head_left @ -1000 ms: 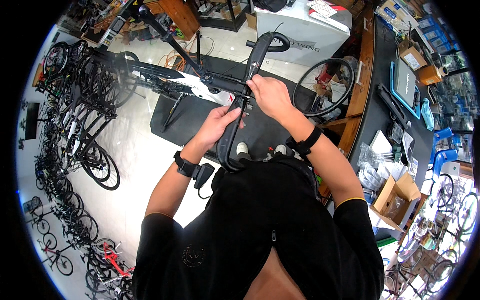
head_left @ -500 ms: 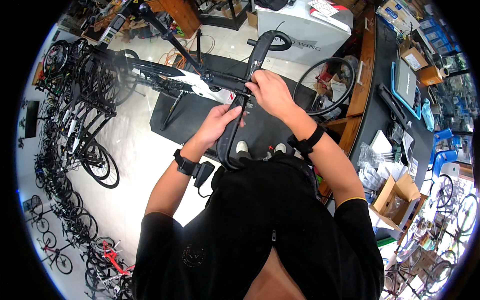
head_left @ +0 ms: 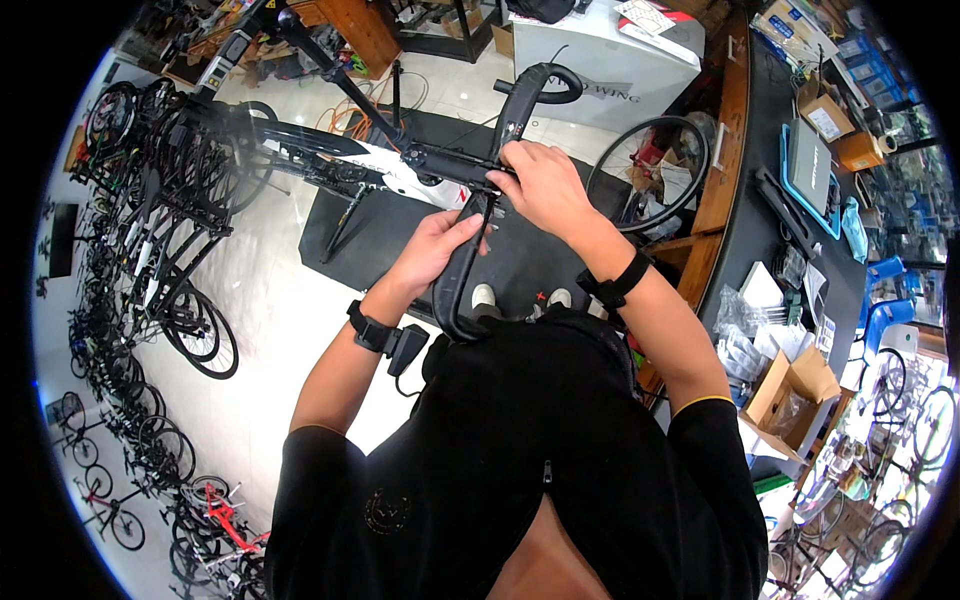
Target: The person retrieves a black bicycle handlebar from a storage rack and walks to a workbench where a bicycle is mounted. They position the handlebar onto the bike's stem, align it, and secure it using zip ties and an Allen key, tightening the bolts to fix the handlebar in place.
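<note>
Above the mat (head_left: 385, 225), inside its edges, both hands (head_left: 430, 252) (head_left: 545, 188) hold handlebars (head_left: 514, 115).

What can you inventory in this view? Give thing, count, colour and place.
Handlebar: one, black, at both hands
Bicycle frame: one, black and white, left of handlebar
Mat: one, dark, on floor
Loose wheel: one, black, right of handlebar
Large box: one, grey, beyond handlebar
Counter: one, dark-topped, right
Open carton: one, brown, right
Other bicycles: many, mostly dark, left; more lower right
Shoes: two, white, below handlebar
Left hand: one, bare, gripping handlebar's near half
Right hand: one, bare, at handlebar's middle
</note>
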{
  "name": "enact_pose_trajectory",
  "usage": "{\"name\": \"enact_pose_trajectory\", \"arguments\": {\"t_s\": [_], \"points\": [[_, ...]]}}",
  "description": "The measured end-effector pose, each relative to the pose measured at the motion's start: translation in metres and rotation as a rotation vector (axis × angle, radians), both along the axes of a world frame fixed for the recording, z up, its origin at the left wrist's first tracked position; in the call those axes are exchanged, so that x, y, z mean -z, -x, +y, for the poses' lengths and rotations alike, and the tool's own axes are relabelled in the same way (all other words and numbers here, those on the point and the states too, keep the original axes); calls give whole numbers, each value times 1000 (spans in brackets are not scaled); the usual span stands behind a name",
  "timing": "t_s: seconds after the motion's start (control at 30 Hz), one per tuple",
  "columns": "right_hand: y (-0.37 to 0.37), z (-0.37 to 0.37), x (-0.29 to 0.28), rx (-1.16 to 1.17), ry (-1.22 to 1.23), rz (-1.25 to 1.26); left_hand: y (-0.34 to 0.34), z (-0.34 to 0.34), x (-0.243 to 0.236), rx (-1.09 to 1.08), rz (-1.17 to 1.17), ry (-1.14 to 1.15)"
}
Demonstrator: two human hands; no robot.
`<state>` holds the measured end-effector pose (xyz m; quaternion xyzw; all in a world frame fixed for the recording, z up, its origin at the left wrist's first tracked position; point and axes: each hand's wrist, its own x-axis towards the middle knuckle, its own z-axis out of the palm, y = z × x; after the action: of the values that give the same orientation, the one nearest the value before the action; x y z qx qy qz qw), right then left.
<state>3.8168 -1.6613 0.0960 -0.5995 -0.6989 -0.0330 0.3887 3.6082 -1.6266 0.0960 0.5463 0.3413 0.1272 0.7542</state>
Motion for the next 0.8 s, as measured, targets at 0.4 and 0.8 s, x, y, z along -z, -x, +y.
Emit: {"name": "enact_pose_trajectory", "arguments": {"t_s": [0.4, 0.8], "points": [[5, -21, -5, -94, 86, 9, 1, 0, -1, 10, -2, 21], [16, -22, 12, 2, 48, -86, -1, 1, 1, 19, 2, 9]]}}
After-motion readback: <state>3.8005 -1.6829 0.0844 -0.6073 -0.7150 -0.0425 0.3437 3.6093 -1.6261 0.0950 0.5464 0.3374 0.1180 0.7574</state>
